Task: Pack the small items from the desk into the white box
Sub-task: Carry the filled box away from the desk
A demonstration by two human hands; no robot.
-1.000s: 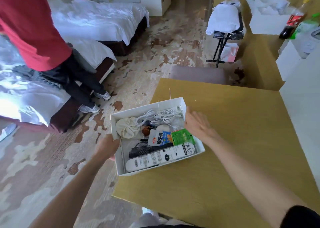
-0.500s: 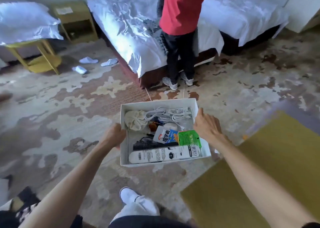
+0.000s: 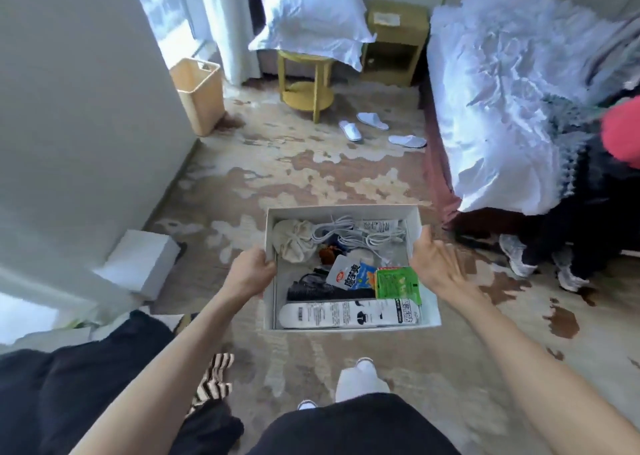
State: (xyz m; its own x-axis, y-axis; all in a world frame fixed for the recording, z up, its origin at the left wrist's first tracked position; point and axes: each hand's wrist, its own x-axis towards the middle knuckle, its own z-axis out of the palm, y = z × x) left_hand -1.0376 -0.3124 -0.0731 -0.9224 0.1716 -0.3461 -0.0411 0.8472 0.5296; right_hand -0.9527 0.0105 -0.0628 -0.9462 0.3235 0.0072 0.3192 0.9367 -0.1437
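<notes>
I carry the white box [image 3: 341, 209] in front of me, above the carpet. My left hand [image 3: 250, 272] grips its left wall and my right hand [image 3: 431, 260] holds its right wall. Inside lie a beige cloth pouch [image 3: 294, 241], coiled white cables [image 3: 349, 233], a blue and white snack packet [image 3: 349, 275], a green packet [image 3: 397, 282], a black comb-like item [image 3: 313, 292] and a long white printed pack [image 3: 349, 313] along the near wall. The desk is out of view.
A bed with white bedding [image 3: 512, 91] stands on the right, with another person's legs and shoes [image 3: 540, 260] at its foot. Ahead are a yellow round side table [image 3: 306, 84], white slippers [image 3: 372, 129], a beige bin [image 3: 197, 91] and a white wall [image 3: 86, 91] on the left.
I have turned left away from the desk with the box held in both hands. The bed and the other person slid to the right; the window corner came into view.
</notes>
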